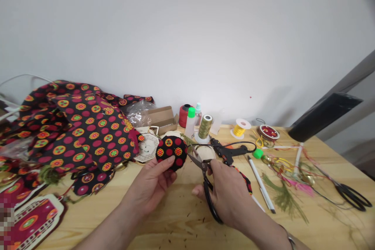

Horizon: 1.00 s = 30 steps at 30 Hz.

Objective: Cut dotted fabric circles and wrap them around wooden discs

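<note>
Between thumb and fingers, my left hand (pixel 155 183) pinches a round patterned fabric piece (pixel 171 151), black with red dots and orange-yellow flowers. My right hand (pixel 228 191) grips a pair of black-handled scissors (pixel 208 187). The blades are parted and point up and left, at the right edge of the fabric piece; whether they touch it I cannot tell. Small dark scraps are scattered on the wooden table (pixel 164 218) below the hands. A strip of similar fabric (pixel 246 179) lies partly hidden behind my right hand.
Patterned cloth (pixel 96 125) is heaped at left. Behind the hands stand a green-capped bottle (pixel 190 123), an olive thread spool (pixel 205 127) and a yellow spool (pixel 240 129). A black glue gun (pixel 230 151), white pen (pixel 261 185) and other scissors (pixel 353 196) lie at right.
</note>
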Motion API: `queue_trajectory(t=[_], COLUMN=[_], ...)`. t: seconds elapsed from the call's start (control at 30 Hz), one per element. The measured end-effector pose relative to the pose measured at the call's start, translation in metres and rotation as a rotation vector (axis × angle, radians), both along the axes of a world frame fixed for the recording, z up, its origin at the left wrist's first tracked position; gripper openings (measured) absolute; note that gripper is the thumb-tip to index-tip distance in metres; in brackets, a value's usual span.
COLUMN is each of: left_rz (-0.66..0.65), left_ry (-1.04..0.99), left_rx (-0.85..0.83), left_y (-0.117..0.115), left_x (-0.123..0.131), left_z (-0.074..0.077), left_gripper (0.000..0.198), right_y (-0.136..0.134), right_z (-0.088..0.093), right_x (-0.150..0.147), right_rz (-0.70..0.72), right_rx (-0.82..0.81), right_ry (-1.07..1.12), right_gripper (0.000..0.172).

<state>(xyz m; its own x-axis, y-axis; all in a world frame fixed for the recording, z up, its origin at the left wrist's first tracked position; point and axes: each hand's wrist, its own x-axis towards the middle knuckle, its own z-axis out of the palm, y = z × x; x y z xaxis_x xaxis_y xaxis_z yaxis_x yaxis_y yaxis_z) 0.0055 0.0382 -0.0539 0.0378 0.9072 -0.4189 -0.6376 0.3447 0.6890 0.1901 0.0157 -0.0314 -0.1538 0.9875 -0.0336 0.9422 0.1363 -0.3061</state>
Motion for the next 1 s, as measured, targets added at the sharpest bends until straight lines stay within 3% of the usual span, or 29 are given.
queue_trajectory(t=[0.37, 0.7, 1.0], left_rz=[-0.006, -0.009, -0.025], left_ry=[0.048, 0.061, 0.054], left_rx=[-0.031, -0.014, -0.007], left_y=[-0.006, -0.005, -0.007], left_x=[0.011, 0.013, 0.013], left_z=[-0.007, -0.008, -0.012], left_gripper=[0.012, 0.017, 0.02], right_y=[0.002, 0.002, 0.001], right_z=[-0.009, 0.0, -0.002], right_x=[-0.003, -0.004, -0.001], right_rz=[0.011, -0.024, 0.0], right_rx=[0.047, -0.025, 0.008], right_ry=[-0.037, -0.034, -0.028], right_gripper=[0.051, 0.044, 0.044])
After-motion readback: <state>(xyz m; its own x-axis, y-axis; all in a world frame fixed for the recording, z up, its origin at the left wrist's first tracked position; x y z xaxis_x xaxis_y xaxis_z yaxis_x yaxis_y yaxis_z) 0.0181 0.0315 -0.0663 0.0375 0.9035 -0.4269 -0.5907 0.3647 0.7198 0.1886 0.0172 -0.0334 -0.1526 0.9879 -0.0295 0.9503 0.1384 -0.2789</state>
